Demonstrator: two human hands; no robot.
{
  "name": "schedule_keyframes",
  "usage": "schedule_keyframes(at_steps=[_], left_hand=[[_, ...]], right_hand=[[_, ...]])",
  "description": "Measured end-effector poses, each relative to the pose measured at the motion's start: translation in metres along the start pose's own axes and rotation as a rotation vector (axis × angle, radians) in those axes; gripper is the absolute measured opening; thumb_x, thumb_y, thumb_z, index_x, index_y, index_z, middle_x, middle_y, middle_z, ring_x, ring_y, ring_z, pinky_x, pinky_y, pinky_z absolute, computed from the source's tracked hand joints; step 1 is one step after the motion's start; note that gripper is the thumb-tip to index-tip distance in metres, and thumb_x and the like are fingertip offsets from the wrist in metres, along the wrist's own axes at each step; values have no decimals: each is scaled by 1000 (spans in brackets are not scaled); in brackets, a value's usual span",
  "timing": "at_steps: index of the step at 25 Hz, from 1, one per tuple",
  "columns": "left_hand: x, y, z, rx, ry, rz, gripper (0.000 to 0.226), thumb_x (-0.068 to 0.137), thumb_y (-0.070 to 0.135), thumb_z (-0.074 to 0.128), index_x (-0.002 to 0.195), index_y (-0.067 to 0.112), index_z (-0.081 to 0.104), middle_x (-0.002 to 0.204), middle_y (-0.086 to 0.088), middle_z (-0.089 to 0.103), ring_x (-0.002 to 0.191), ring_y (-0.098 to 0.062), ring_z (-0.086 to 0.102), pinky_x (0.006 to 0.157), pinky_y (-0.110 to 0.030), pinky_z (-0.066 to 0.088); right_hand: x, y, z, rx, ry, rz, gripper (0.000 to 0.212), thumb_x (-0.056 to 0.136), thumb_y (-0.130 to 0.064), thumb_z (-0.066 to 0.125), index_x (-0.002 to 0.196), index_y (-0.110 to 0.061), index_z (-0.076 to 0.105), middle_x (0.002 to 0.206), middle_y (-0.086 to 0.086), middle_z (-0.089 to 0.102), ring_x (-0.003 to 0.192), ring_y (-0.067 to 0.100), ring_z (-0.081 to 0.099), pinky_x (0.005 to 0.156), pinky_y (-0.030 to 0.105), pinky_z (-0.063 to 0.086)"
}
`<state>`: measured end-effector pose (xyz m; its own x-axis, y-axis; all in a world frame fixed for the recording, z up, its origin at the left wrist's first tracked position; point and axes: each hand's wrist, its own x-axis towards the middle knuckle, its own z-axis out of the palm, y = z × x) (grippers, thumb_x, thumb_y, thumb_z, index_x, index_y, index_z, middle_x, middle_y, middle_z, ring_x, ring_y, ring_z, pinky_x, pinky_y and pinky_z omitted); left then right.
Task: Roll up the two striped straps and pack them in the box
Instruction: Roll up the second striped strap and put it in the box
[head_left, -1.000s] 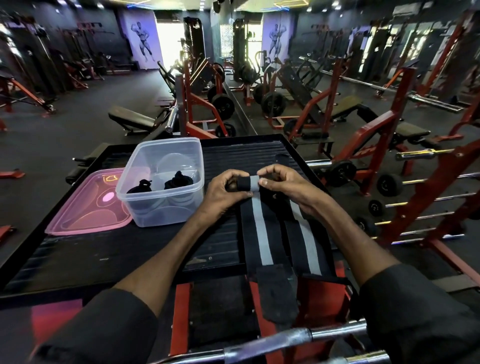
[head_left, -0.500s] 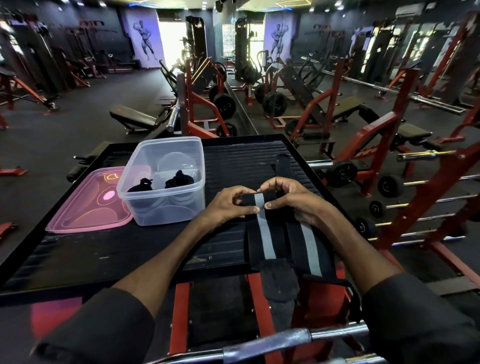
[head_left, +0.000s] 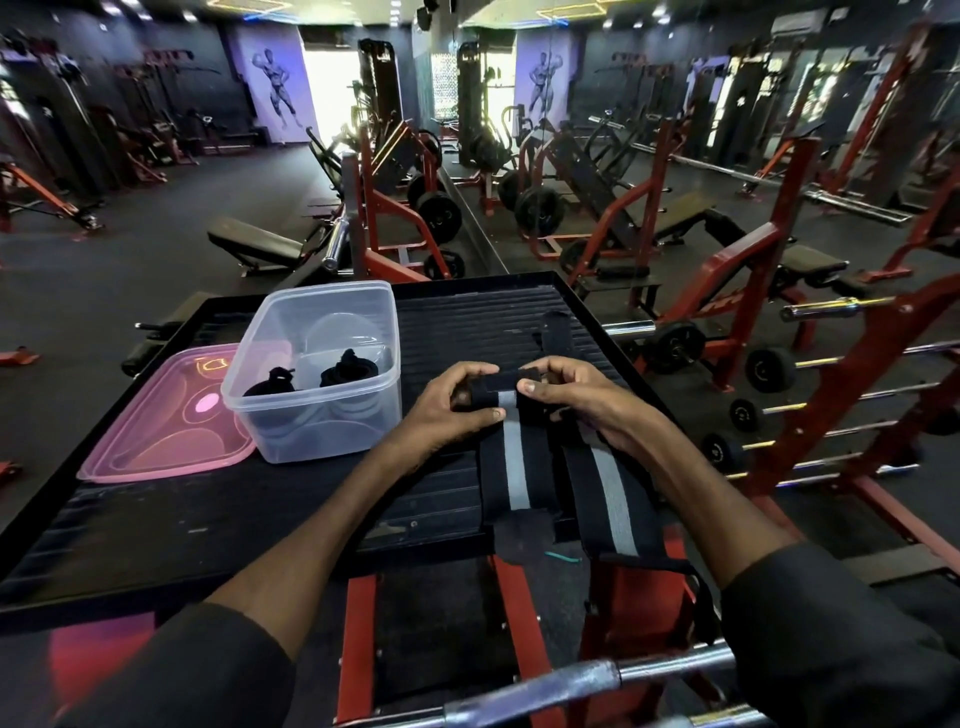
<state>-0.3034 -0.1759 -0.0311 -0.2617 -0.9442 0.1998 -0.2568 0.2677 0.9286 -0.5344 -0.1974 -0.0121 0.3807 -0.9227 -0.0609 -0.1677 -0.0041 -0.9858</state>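
Two black straps with a grey stripe lie side by side on the black ribbed platform (head_left: 457, 322). The left strap (head_left: 515, 473) has its far end rolled into a small coil, and both hands pinch that coil: my left hand (head_left: 447, 410) on its left side, my right hand (head_left: 566, 395) on its right. The right strap (head_left: 608, 493) lies flat, its far end hidden under my right hand and its near end hanging over the platform edge. A clear plastic box (head_left: 322, 364) stands to the left with two dark rolled items inside.
A pink lid (head_left: 161, 421) lies flat left of the box. A steel bar (head_left: 571, 680) crosses below the platform's near edge, over a red frame. Red weight machines, benches and loaded barbells fill the floor behind and to the right.
The roll on the left strap has grown and come closer to me, leaving less flat strap. Both hands followed it. The right strap's far tab now shows beyond my hands.
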Motion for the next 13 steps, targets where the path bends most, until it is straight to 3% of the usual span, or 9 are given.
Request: schedule_keyframes(at_steps=[2,4,8,11,13], left_hand=[[-1,1,0,-126,-111,-156,45,91,12,73,131,21,56,118,8,66,107,-4,64,86,-25,57],[-1,-2,-2,-141,-144,-184,44,93,11,70,133,19,54,114,8,67,103,-2,63,84,-22,57],[0,-3,-2,-137,-140,-155,48,87,7,76,130,18,58,116,4,69,104,-6,67,82,-25,58],[1,-5,1,-122,-27,-65,53,76,-1,83,122,14,63,113,1,71,102,-6,69,84,-20,55],[4,-6,0,-97,18,-17,54,72,5,89,118,20,66,114,2,72,107,-9,69,94,-24,53]], right_hand=[[0,5,3,52,34,-69,37,86,-22,81,118,-10,70,84,-5,64,76,4,61,67,21,46],[-1,8,5,84,58,-120,38,84,-9,81,120,-4,68,80,-8,65,73,0,61,68,17,49],[-3,7,8,51,47,-175,43,76,6,82,114,-9,68,96,7,64,92,20,56,86,29,51],[0,3,2,104,-20,-79,49,73,7,83,115,-14,67,101,12,60,98,28,55,94,44,47],[3,-5,-1,229,-50,32,46,72,-4,82,113,-20,70,100,8,65,92,25,60,87,45,46]])
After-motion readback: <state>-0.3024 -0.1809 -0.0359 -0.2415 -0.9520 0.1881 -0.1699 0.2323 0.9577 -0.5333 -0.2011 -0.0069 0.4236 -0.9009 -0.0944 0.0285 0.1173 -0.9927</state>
